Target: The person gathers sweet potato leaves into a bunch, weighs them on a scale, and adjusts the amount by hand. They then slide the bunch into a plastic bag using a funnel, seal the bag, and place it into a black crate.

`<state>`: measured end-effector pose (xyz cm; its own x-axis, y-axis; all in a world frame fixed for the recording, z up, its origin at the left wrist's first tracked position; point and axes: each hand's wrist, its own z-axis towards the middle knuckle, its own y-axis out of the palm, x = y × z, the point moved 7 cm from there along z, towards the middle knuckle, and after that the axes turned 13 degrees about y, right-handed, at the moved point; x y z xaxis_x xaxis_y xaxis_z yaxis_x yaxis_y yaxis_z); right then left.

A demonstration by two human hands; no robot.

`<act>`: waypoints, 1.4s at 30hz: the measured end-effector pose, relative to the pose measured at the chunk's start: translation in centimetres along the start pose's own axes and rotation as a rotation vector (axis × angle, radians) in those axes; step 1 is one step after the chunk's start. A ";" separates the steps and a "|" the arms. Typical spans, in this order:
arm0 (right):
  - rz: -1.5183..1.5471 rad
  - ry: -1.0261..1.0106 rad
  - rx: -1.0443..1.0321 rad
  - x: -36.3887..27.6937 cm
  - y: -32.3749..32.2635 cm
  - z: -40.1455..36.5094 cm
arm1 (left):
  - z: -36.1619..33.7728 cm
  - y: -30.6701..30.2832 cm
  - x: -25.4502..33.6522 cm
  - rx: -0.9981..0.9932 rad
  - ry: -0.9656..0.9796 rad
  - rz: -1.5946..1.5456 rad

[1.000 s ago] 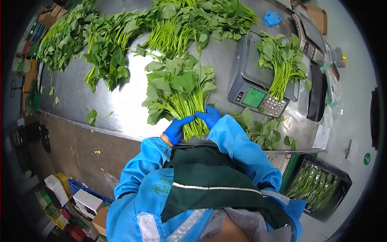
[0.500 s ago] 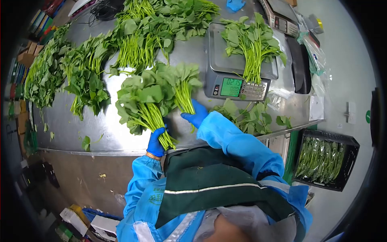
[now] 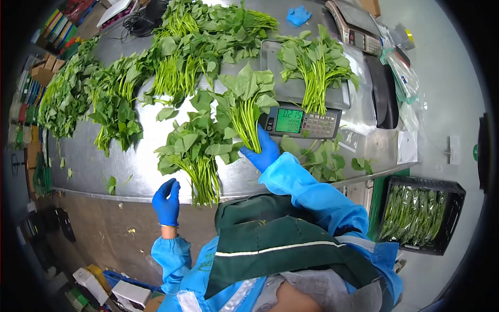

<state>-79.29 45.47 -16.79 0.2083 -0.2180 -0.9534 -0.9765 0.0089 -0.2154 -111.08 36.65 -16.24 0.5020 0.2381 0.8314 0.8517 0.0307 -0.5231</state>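
Observation:
My right hand (image 3: 263,151), in a blue glove, is closed around the stems of a bunch of leafy greens (image 3: 247,106), leaves pointing away from me. A larger bunch (image 3: 197,156) lies on the steel table with its stem ends at the near edge. Left of those stems, my left hand (image 3: 166,203), also blue-gloved, is off the greens with nothing in it, fingers loosely bent and apart from the thumb. Another bunch (image 3: 317,70) rests on a digital scale (image 3: 304,123) with a lit green display, just beyond my right hand.
Several piles of greens (image 3: 179,73) cover the far and left parts of the steel table (image 3: 83,166). Loose leaves (image 3: 325,158) lie near the scale. A second scale (image 3: 358,34), plastic bags (image 3: 358,104) and a blue glove (image 3: 298,15) are beyond. A black crate (image 3: 421,213) holds bagged greens.
My left hand has let go of the larger bunch and drawn back to the left; that bunch now lies on the table. My right hand keeps its bunch, slightly further right.

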 end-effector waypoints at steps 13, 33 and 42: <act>-0.381 -0.125 -0.088 -4.9 -0.6 -2.2 | 3.1 20.3 13.1 -0.300 -0.021 -1.309; 0.392 0.227 -0.007 -4.0 -7.4 0.9 | 1.7 19.2 11.4 -0.276 -0.017 -1.367; 1.237 0.373 -0.444 -0.1 -3.7 -0.3 | 2.7 20.1 9.6 -0.209 -0.091 -1.285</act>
<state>-75.73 45.12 -15.84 -0.7647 -0.5451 -0.3437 -0.4625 0.0927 0.8818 -89.56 42.16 -19.31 -0.6883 0.2167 0.6923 0.7235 0.1356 0.6768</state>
